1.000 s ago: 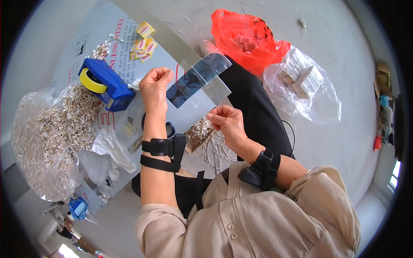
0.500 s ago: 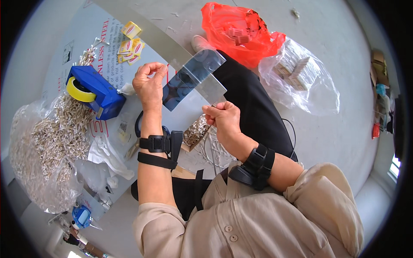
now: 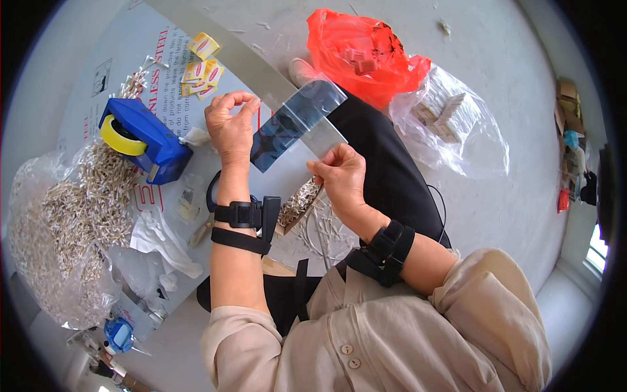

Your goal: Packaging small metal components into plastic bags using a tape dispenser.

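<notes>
Pinching thumb against forefinger, the left hand point(image 3: 228, 130) sits just left of a glossy, see-through bluish sheet point(image 3: 287, 130), which crosses the corner of the bench point(image 3: 235, 77). The right hand point(image 3: 342, 175), its fingers likewise drawn together, is near the sheet's lower right; whether either grips something thin, I cannot tell. A box of sticks point(image 3: 297, 208) lies below, between the forearms; a blue tape dispenser point(image 3: 160, 140) stands to the left.

A red plastic bag point(image 3: 353, 36) lies on the floor point(image 3: 506, 242). Just below its right side sits a clear bag point(image 3: 486, 155) of white packs point(image 3: 456, 121); cardboard boxes point(image 3: 569, 108) stand well right.
</notes>
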The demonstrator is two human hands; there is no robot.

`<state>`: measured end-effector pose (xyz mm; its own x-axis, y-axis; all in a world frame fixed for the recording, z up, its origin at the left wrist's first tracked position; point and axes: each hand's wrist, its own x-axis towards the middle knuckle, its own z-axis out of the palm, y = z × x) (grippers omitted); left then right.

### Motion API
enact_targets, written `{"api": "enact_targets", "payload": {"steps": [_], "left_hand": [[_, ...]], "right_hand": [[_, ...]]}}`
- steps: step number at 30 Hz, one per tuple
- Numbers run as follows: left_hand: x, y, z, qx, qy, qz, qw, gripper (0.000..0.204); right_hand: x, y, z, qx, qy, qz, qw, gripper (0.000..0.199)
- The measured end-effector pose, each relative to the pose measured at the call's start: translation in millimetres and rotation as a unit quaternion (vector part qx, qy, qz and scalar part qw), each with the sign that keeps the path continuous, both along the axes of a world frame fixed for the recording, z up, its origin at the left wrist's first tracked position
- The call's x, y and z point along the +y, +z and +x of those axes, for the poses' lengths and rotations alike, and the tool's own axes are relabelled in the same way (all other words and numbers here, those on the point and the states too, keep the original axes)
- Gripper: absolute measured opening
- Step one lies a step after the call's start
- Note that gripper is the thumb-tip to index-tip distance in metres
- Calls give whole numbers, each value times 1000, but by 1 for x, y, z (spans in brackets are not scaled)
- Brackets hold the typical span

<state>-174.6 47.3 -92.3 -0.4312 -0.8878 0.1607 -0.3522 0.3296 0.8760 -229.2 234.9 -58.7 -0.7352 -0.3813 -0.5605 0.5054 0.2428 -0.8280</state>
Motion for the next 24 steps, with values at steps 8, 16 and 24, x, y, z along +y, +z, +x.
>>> {"api": "enact_targets", "payload": {"steps": [8,16,24], "left_hand": [[4,-6,-3,-34,26,-86,995,14],[6,-7,-5,-65,29,-110,991,15],[5,-9,-4,-89,36,-124,988,15]], "right_hand": [[1,-13,0,77,38,23,996,32],[4,-26,-1,157,83,89,980,26],[0,-14,-4,230,105,130,959,26]]}}
